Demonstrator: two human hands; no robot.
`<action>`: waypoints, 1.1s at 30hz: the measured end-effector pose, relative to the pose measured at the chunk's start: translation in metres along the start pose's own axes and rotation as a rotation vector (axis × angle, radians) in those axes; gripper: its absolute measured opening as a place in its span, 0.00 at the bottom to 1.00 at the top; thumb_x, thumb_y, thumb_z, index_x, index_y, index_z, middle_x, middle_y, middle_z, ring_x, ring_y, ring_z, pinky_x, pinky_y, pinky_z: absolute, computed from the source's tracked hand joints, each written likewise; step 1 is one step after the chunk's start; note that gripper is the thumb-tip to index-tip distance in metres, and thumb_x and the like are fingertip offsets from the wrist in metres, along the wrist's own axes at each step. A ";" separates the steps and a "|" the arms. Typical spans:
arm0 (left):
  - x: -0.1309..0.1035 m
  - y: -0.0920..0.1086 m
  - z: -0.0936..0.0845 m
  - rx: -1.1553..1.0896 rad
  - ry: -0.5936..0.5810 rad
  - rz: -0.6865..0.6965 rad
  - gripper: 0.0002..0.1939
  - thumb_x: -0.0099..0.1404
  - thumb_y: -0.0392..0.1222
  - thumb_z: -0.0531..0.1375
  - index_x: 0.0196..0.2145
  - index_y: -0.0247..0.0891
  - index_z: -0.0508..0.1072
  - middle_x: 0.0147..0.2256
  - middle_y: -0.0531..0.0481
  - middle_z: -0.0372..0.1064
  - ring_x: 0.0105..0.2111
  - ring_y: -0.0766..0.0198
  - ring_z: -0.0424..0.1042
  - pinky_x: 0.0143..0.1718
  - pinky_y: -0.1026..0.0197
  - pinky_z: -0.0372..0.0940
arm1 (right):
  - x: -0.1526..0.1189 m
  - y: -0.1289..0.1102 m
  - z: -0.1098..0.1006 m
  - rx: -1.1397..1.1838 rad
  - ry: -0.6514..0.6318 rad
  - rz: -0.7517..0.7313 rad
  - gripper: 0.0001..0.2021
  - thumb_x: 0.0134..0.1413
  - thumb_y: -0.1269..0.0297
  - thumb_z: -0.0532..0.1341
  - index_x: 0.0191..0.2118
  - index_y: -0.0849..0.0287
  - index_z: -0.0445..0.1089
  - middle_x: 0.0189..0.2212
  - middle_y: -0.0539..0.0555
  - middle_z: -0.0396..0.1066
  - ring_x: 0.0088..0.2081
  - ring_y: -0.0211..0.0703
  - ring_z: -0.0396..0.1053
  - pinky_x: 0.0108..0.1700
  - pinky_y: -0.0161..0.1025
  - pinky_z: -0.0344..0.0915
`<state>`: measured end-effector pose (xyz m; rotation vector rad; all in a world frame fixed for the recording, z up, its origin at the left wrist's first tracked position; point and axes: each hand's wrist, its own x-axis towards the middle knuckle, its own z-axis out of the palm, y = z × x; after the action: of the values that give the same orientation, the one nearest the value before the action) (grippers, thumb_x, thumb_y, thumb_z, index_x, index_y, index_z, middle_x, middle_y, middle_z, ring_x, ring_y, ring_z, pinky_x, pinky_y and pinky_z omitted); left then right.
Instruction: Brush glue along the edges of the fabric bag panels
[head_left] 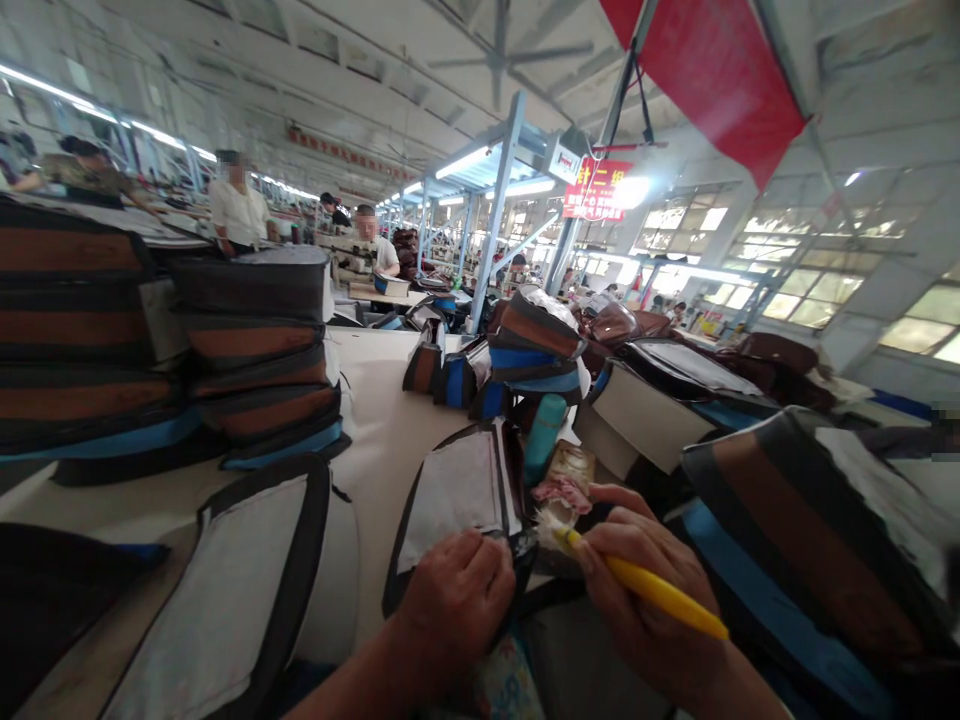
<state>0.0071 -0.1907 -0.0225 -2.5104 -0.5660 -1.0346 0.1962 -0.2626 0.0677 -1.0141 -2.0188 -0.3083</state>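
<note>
In my right hand (652,580) is a yellow-handled brush (667,597), its slim handle running back past the fingers. A pale, ragged tuft shows at its tip, close to the edge of a bag piece (454,490) with white lining and black trim. My left hand (461,590) is closed on the near right edge of that piece, fingers curled onto the black trim. Just beyond the brush tip are a crumpled pink cloth (562,493) and a worn, tan container (574,462). A teal cylinder (545,435) leans behind them.
Stacked bag pieces rise at left (259,345) and right (810,530). Another white-lined piece (225,580) lies at front left on the pale table (367,400). More pieces (536,345) are piled ahead. Several people work farther back, near a blue metal post (495,220).
</note>
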 end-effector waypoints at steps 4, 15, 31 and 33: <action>0.004 0.004 -0.003 0.014 0.003 0.006 0.07 0.68 0.31 0.52 0.39 0.34 0.70 0.30 0.49 0.67 0.29 0.60 0.66 0.29 0.57 0.62 | 0.003 0.000 0.002 0.031 -0.068 0.000 0.06 0.60 0.74 0.57 0.38 0.55 0.62 0.26 0.46 0.65 0.28 0.39 0.66 0.51 0.53 0.67; -0.001 0.008 -0.003 -0.031 -0.051 0.050 0.07 0.68 0.32 0.52 0.40 0.33 0.70 0.30 0.49 0.68 0.28 0.60 0.66 0.28 0.57 0.62 | 0.011 0.013 0.004 0.001 -0.271 -0.087 0.06 0.61 0.72 0.56 0.34 0.54 0.60 0.25 0.46 0.65 0.28 0.40 0.66 0.48 0.49 0.68; 0.005 -0.039 -0.017 -0.079 0.241 -0.154 0.08 0.67 0.29 0.54 0.42 0.33 0.70 0.32 0.47 0.71 0.32 0.62 0.69 0.35 0.60 0.67 | -0.002 0.025 -0.005 0.579 0.378 0.607 0.05 0.59 0.64 0.62 0.31 0.55 0.69 0.31 0.49 0.71 0.41 0.46 0.73 0.42 0.40 0.71; 0.006 -0.054 -0.023 -0.123 0.273 -0.294 0.05 0.68 0.33 0.55 0.40 0.35 0.70 0.32 0.47 0.71 0.33 0.63 0.70 0.36 0.61 0.67 | -0.012 0.028 0.007 0.976 0.525 0.830 0.06 0.56 0.62 0.65 0.30 0.56 0.69 0.25 0.47 0.69 0.29 0.41 0.72 0.37 0.39 0.73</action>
<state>-0.0284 -0.1544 0.0067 -2.3751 -0.8250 -1.5335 0.2173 -0.2474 0.0508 -0.8791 -0.9172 0.7214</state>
